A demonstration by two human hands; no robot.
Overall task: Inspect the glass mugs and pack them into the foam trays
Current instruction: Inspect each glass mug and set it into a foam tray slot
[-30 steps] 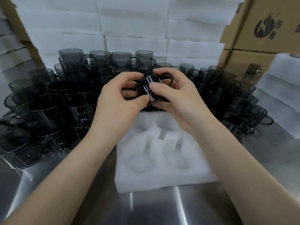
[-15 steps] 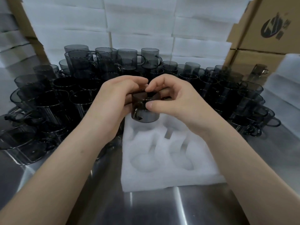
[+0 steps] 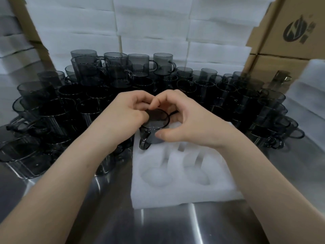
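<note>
- Left hand (image 3: 126, 117) and right hand (image 3: 186, 120) pinching the smoky dark glass mug (image 3: 154, 128), upright, by its rim.
- Mug sitting at far-left pocket of white foam tray (image 3: 184, 189) just below; likely the packing step.
- Next is needing: handle lining up with slot, seating, letting go.

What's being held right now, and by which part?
A dark glass mug, upright over the foam tray: left hand and right hand both grip its rim and upper wall, not its handle.
</note>
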